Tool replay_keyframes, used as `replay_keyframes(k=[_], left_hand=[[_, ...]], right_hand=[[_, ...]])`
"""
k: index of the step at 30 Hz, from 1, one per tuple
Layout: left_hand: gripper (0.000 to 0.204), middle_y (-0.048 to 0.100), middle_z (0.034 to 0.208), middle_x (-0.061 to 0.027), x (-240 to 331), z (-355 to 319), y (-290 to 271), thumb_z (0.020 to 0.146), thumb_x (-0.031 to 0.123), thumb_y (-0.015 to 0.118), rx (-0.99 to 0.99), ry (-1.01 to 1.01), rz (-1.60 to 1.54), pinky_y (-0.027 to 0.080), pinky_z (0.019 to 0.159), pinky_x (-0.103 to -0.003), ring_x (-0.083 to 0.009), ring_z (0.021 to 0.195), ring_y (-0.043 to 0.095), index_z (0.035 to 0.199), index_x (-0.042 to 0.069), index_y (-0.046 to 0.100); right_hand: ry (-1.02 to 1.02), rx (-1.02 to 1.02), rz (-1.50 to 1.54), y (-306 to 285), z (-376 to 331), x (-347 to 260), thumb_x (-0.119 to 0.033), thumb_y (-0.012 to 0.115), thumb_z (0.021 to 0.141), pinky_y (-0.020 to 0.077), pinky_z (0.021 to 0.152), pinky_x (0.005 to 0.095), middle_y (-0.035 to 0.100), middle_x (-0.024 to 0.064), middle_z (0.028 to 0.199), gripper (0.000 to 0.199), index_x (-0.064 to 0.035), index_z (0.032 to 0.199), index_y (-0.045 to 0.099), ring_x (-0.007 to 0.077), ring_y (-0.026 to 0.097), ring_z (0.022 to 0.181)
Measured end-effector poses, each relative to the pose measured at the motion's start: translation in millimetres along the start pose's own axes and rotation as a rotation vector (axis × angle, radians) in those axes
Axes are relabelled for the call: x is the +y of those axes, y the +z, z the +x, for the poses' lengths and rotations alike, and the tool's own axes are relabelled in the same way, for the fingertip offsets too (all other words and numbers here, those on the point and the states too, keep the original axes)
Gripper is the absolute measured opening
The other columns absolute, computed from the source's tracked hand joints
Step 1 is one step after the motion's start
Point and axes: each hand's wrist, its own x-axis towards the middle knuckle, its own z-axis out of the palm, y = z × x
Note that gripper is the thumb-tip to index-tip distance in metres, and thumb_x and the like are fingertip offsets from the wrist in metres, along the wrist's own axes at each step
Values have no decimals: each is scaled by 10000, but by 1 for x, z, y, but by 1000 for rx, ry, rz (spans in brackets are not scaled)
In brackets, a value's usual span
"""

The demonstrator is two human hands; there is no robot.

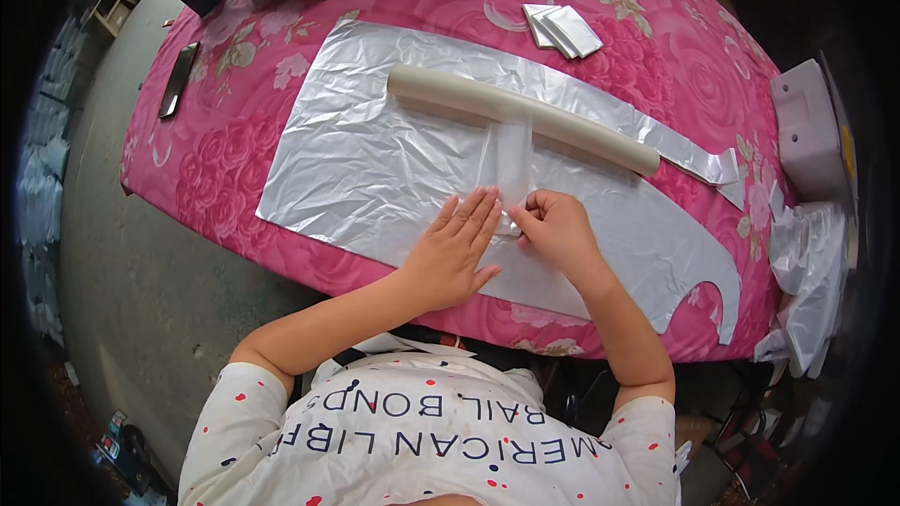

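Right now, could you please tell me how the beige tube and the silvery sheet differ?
The beige tube is long, narrow and rounded, while the silvery sheet is broad and flat. The tube looks dull and smooth; the sheet is shiny and creased. The tube is straight-sided, whereas the sheet has a curved notch near its right end. Both lie over the pink floral tablecloth, with the tube on the sheet.

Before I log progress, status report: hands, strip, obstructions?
Left hand open, fingertips at clear strip. Right hand pinching near end. Pale tube across silvery sheet, beyond hands.
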Motion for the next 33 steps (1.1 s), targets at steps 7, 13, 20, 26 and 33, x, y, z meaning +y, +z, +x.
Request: replay_keyframes(k=[7, 13, 20, 26, 33], left_hand=[[755, 214, 1461, -202, 2, 1, 3, 819, 342, 570, 21, -28, 14, 137, 1111, -424, -306, 1376, 168, 1378, -53, 250], [656, 409, 1338, -185, -8, 10, -8, 742, 244, 634, 139, 13, -13, 297, 1039, -407, -289, 1252, 388, 1279, -60, 410], [510, 504, 1242, -147, -10, 20, -11, 689, 91, 609, 205, 52, 70, 360, 978, -391, -265, 1137, 488, 1173, -32, 506], [345, 589, 1138, -109, -25, 28, -11, 698, 43, 611, 276, 203, 51, 421, 929, -382, -245, 998, 578, 1042, 23, 590], [446, 591, 1143, -102, -18, -5, -15, 652, 87, 673, 221, 416, -186, 479, 842, -364, -259, 977, 596, 1082, 29, 571]], right_hand=[[-724, 378, -554, 11, -12, 30, -121, 704, 710, 429, 877, 370, 514, 154, 1181, 541, -23, 1204, 507, 253, 516, 1070], [-886, 65, -791, -6, 6, 24, -163, 661, 744, 350, 1017, 402, 484, 113, 1293, 528, -12, 1225, 503, 272, 421, 1229], [-837, -2, -595, -21, 19, 24, -61, 585, 753, 374, 1007, 355, 518, 112, 1263, 428, -3, 1175, 547, 284, 454, 1199], [-856, 36, -532, -21, 24, 21, 85, 548, 659, 395, 986, 370, 585, 97, 1146, 397, -3, 1043, 601, 283, 524, 1096], [-996, -28, -431, -5, -12, 32, 60, 622, 624, 474, 790, 350, 623, 69, 927, 268, -28, 876, 624, 259, 574, 877]])
